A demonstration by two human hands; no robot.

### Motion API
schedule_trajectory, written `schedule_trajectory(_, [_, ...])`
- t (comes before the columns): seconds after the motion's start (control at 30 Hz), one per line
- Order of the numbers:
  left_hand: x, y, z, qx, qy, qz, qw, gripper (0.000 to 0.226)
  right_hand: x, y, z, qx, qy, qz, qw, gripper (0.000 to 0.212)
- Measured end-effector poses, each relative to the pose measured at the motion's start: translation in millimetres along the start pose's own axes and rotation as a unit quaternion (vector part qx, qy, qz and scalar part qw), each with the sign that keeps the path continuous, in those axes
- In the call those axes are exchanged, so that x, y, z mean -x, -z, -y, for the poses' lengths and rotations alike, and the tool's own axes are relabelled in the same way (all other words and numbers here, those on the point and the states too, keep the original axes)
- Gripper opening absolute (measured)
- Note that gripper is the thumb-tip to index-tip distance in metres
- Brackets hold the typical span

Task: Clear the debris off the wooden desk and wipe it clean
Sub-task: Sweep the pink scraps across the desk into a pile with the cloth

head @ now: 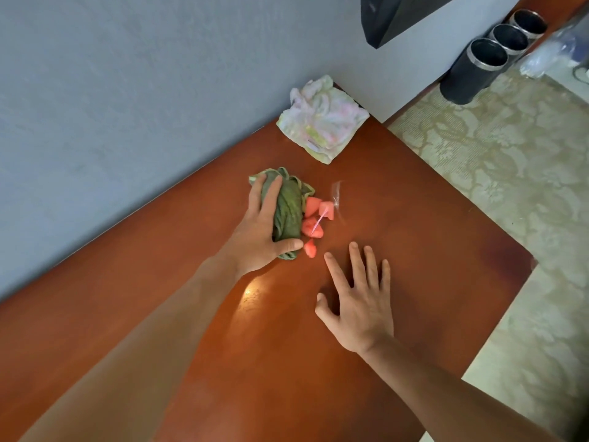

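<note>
- On the brown wooden desk, the left hand grips a bunched green cloth, with fingers over its top and the thumb curled under its near end.
- The green cloth sits on the desk close to the grey wall.
- Right beside the cloth lie some pink chunks, four or so, touching or almost touching its edge.
- A thin pink stick lies across the chunks.
- A bit of clear plastic wrap lies just past the chunks, on the side away from the cloth.
- The right hand lies flat over the desk with its fingers straight and spread apart, holding nothing. Its fingertips are near the closest pink chunk but not on it.
- A crumpled white cloth with pale pink and green marks sits at the far corner of the desk, well apart from both hands.
- On the patterned floor past the desk stand three dark round bins in a row by the wall.
</note>
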State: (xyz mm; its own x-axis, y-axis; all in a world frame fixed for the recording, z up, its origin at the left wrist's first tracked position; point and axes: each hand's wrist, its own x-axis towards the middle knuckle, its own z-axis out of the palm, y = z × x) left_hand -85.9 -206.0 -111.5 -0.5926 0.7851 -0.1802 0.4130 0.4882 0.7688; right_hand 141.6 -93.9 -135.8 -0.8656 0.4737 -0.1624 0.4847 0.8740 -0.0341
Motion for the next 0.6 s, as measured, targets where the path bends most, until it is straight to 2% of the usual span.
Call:
schedule_trajectory(0.23, [-35.8, -30.9, -28.7, -0.043, -0.043, 0.01, 0.998, 0.112, -0.7, 3.5, -1.5, -0.006, 0.0, -0.005, 1.0, 0.077])
schedule_trajectory(0.33, [-34.5, -23.3, -25.6, -0.029, -0.045, -0.023, 0.998, 0.098, -0.1, 3.7, -2.1, -0.016, 0.0, -0.002, 1.0, 0.076])
schedule_trajectory(0.5, [19.7, 4.1, 2.8, -0.074, -0.015, -0.112, 0.991, 0.089, 0.6, 3.5, -1.8, -0.018, -0.002, 0.001, 1.0, 0.075])
schedule_trajectory(0.6, [71.7, 4.4, 5.1, -0.055, 0.035, -0.126, 0.99, 0.091, 0.7, 4.2, -1.0, -0.018, -0.005, 0.003, 1.0, 0.075])
